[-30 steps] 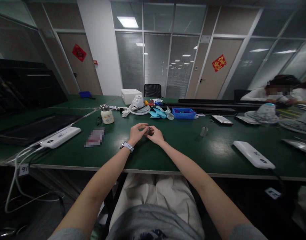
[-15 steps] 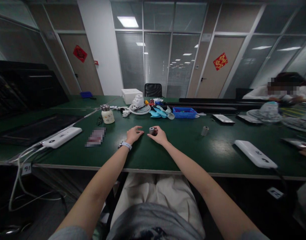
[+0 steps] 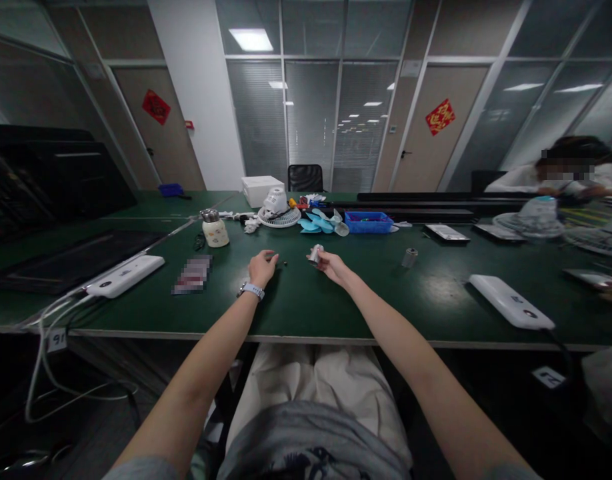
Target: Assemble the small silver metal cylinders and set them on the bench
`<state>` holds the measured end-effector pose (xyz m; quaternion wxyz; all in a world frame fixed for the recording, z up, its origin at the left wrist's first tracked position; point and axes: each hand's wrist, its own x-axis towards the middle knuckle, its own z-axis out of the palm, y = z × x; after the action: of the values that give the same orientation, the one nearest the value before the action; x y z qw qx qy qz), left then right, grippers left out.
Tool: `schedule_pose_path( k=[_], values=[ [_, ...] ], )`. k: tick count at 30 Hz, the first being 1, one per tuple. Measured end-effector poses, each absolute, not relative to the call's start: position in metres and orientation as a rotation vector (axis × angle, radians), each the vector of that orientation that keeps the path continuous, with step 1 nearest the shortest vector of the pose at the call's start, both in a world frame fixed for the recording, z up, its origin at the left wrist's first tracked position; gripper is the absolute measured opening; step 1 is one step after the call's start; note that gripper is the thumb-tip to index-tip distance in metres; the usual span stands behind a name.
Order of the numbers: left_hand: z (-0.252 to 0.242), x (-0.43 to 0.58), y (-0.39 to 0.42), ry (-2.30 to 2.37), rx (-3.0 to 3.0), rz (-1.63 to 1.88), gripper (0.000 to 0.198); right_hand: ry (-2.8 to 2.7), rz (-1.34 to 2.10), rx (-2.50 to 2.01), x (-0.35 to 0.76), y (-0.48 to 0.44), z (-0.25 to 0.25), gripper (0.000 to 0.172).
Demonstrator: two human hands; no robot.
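Note:
My right hand (image 3: 330, 263) pinches a small silvery cylinder (image 3: 315, 253) just above the green table (image 3: 336, 300). My left hand (image 3: 263, 265), with a watch on its wrist, rests on the table to the left, its fingertips pinched together near a tiny dark piece (image 3: 285, 263) lying on the surface. Whether those fingers hold anything is too small to tell. A second small cylinder (image 3: 409, 257) stands on the table further right.
A cream flask (image 3: 215, 230), a white fan base and grille (image 3: 279, 210), light blue fan blades (image 3: 320, 223) and a blue tray (image 3: 369, 224) lie at the back. White power strips (image 3: 123, 276) (image 3: 511, 303) flank me. Another person sits at far right (image 3: 561, 177).
My hands, first together around the small cylinder, have drawn apart. The right hand lifted the cylinder up and to the right; the left stayed low on the table.

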<state>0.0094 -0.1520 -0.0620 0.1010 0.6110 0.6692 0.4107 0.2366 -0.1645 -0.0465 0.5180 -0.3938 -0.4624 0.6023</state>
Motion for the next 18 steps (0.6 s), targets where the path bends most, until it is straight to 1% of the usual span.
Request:
schedule_pose_path(
  k=[6,10,13,15,18],
  values=[
    [-0.059,0.01,-0.157,1.937,1.82,1.285,0.028,-1.008,1.59,-0.916,0.248,-0.177,-0.035,0.031],
    [-0.059,0.011,-0.157,1.961,1.822,1.268,0.027,-0.93,1.687,-0.827,0.249,-0.181,-0.031,0.035],
    [-0.06,0.011,-0.155,1.986,1.835,1.267,0.026,-0.776,1.776,-0.713,0.249,-0.182,-0.029,0.031],
    [-0.06,0.011,-0.154,1.999,1.832,1.267,0.026,-0.688,1.796,-0.673,0.248,-0.182,-0.028,0.024],
    [-0.06,0.011,-0.155,1.997,1.829,1.262,0.027,-0.599,1.764,-0.726,0.248,-0.182,-0.027,0.013]
  ],
)
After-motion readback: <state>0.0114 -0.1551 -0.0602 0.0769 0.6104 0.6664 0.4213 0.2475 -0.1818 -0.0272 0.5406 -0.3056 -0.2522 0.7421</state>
